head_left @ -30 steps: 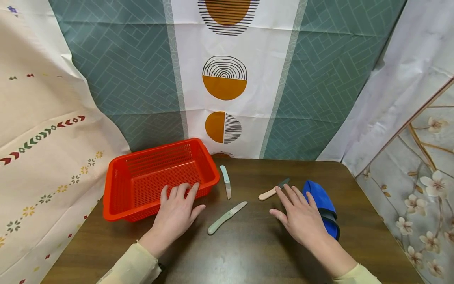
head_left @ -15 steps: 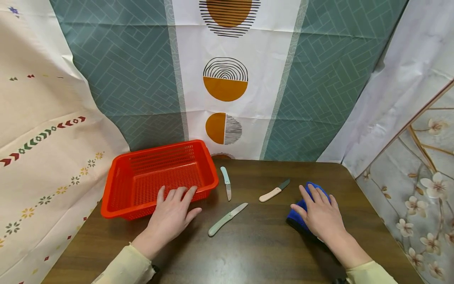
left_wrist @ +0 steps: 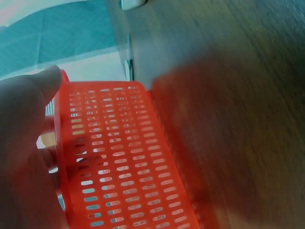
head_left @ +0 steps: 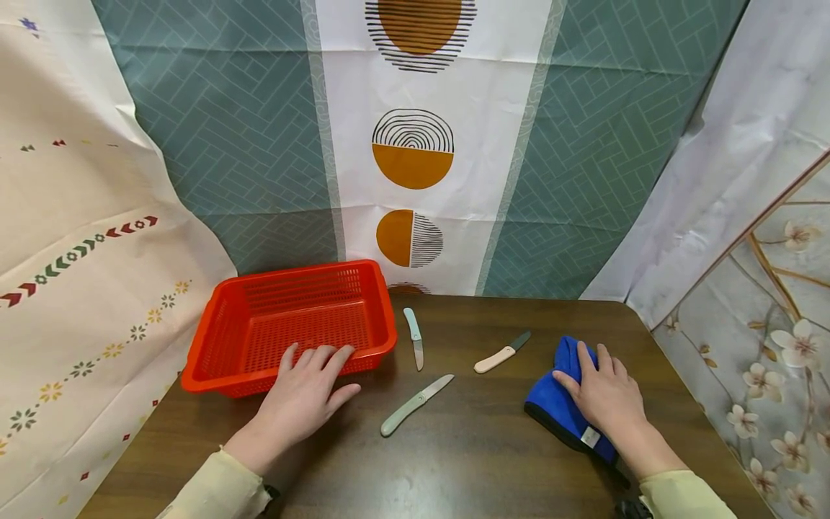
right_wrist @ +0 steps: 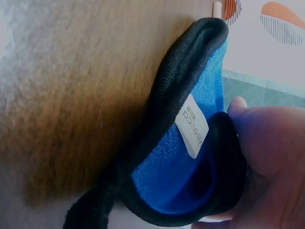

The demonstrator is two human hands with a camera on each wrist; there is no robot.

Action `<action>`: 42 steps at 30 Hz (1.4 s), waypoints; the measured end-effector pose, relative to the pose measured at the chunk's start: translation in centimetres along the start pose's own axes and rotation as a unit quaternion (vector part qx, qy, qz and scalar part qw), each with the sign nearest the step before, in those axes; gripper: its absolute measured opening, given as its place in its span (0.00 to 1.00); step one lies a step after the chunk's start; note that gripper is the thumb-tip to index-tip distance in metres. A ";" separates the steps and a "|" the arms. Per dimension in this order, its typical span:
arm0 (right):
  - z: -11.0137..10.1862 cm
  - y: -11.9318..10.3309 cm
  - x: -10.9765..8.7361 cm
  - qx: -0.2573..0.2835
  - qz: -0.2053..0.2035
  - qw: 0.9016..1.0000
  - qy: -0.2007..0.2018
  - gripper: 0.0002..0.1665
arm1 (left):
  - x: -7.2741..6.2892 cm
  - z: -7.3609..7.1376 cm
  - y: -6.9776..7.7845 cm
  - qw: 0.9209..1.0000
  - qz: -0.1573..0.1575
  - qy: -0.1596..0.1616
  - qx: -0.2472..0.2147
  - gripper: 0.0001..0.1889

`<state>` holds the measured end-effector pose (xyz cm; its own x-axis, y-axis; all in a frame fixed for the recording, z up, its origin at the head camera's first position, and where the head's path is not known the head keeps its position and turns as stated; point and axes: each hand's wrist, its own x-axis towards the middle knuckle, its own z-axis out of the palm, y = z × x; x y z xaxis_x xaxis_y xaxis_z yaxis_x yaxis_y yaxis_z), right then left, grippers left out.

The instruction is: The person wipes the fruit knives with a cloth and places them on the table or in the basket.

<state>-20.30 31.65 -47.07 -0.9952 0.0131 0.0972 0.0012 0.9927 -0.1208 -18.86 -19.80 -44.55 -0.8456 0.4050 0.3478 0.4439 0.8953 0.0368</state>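
Observation:
My left hand hooks its fingers over the near rim of a red plastic basket, with the thumb spread out to the right. Through the slots of the basket wall, the left wrist view shows fingers on the inner side. At the right, my right hand rests on a folded blue cloth, its thumb lying across the fabric and its fingers extended past the far side. Black edging and a white tag show on the cloth in the right wrist view.
Between the hands lie three small knives on the dark wooden table: one green-handled, one light-blue-handled and one peach-handled. A patterned curtain hangs along the table's back edge.
My right hand has moved right, onto the cloth, which has turned and now reaches farther left. My left hand has shifted slightly left, and the basket has turned a little with it.

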 end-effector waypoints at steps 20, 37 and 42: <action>-0.2 0.4 0.5 0.012 0.011 0.996 -0.083 0.58 | -0.5 -0.4 -2.2 0.999 0.004 -0.017 -0.040 0.33; -1.2 2.1 0.7 0.026 -0.076 0.989 -0.125 0.55 | -0.7 -0.8 -4.5 0.999 0.020 -0.009 -0.049 0.28; -1.5 2.7 0.6 0.033 -0.107 0.986 -0.127 0.53 | -0.8 -1.0 -4.8 0.998 0.019 -0.017 -0.058 0.26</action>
<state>-20.78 34.51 -45.85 -0.9642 -0.2351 -0.1225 -0.2099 0.9593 -0.1889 -20.04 -24.65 -44.03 -0.8363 0.4459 0.3189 0.5055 0.8524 0.1336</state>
